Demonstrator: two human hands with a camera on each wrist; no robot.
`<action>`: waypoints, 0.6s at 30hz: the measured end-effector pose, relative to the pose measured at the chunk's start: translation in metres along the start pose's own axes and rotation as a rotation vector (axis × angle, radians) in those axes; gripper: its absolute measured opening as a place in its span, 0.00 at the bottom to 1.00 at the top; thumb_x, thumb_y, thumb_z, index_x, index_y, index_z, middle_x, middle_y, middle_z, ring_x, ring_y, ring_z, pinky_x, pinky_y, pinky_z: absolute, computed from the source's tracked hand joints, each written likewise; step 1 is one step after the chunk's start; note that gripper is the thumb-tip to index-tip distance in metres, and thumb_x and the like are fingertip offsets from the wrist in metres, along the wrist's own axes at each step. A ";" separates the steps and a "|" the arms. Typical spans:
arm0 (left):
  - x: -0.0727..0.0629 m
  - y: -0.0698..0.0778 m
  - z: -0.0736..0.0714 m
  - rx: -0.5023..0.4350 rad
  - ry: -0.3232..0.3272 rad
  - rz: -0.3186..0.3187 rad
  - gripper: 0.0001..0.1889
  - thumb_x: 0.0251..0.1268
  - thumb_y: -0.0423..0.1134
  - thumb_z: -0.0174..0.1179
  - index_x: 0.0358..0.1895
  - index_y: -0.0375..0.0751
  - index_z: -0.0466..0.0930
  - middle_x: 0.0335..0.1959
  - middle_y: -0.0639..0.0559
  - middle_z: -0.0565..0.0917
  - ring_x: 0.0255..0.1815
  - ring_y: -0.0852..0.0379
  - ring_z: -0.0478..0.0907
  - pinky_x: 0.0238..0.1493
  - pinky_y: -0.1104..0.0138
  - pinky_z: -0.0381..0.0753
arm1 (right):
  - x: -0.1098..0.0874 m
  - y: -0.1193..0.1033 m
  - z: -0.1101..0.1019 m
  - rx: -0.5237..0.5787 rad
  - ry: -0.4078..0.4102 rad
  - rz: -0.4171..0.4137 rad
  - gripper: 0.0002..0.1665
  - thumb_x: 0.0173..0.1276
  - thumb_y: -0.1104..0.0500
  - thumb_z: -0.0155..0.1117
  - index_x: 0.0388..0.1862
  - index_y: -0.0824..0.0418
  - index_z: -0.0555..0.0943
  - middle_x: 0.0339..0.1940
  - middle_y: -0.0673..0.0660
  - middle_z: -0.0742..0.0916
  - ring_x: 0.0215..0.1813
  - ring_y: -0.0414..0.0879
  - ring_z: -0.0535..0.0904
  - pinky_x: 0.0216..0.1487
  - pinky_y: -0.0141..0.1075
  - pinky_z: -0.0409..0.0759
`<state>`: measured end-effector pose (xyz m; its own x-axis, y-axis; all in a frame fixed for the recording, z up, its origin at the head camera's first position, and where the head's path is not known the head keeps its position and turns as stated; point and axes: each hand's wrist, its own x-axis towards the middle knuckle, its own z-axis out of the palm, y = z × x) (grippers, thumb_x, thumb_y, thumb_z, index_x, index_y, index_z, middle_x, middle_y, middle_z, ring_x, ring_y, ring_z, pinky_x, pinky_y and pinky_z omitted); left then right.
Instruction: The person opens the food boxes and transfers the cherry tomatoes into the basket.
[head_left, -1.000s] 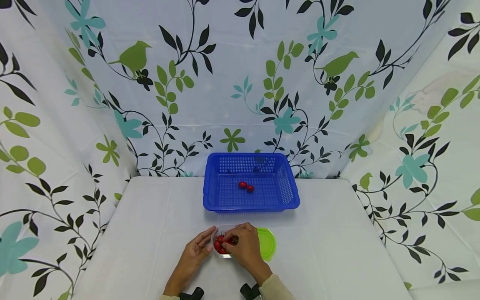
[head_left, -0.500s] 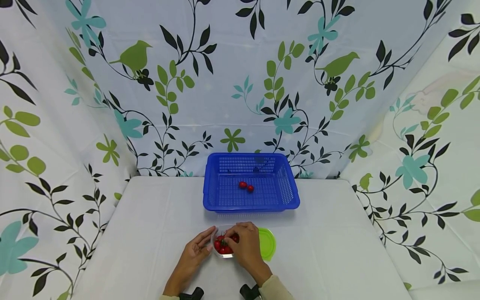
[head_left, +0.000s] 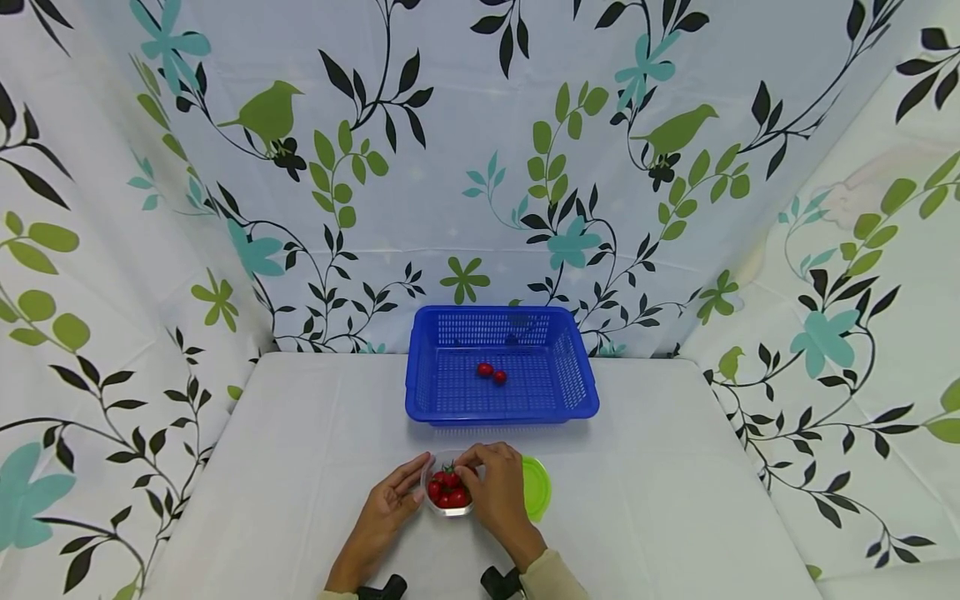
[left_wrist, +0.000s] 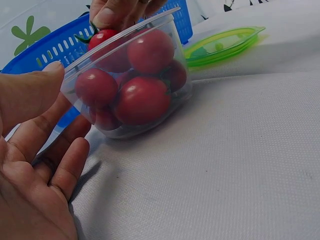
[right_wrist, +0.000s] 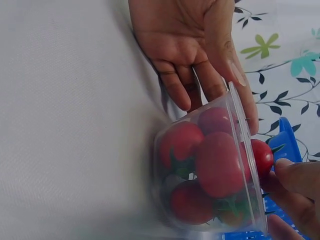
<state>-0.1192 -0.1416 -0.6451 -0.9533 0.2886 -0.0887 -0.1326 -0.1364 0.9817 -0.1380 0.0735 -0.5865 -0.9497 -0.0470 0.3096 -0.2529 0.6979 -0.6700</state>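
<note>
A clear plastic container [head_left: 450,511] filled with red cherry tomatoes [left_wrist: 142,100] stands on the white cloth between my hands. My left hand [head_left: 390,504] rests against its left side, the thumb [left_wrist: 52,70] at the rim and the other fingers extended loosely beside the wall. My right hand [head_left: 498,492] is over the right side of the rim, curled, its thumb and finger pinching at a top tomato [right_wrist: 262,157] with a green stem. This tomato sits partly above the rim. The tips of several right fingers are hidden behind the container in the left wrist view.
Behind the container stands a blue perforated basket [head_left: 502,414] with two red tomatoes [head_left: 491,372] in it. A bright green lid [head_left: 537,487] lies on the cloth right of the container, partly covered by my right hand. Leaf-patterned curtains [head_left: 480,167] enclose the table [head_left: 675,475].
My right fingers have drawn back slightly to the right over the container, uncovering more of the tomatoes and a green stem. The left hand, basket and lid stay where they were.
</note>
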 end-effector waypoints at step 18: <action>-0.001 0.002 0.002 0.000 0.018 -0.025 0.30 0.82 0.35 0.57 0.82 0.46 0.65 0.84 0.46 0.67 0.75 0.78 0.68 0.70 0.82 0.68 | 0.004 -0.007 -0.011 0.083 -0.044 0.064 0.05 0.70 0.56 0.77 0.38 0.44 0.89 0.37 0.41 0.92 0.46 0.40 0.83 0.62 0.48 0.77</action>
<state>-0.1186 -0.1406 -0.6426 -0.9545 0.2745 -0.1164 -0.1565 -0.1289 0.9792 -0.1380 0.0764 -0.5729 -0.9711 -0.0365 0.2359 -0.2042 0.6389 -0.7417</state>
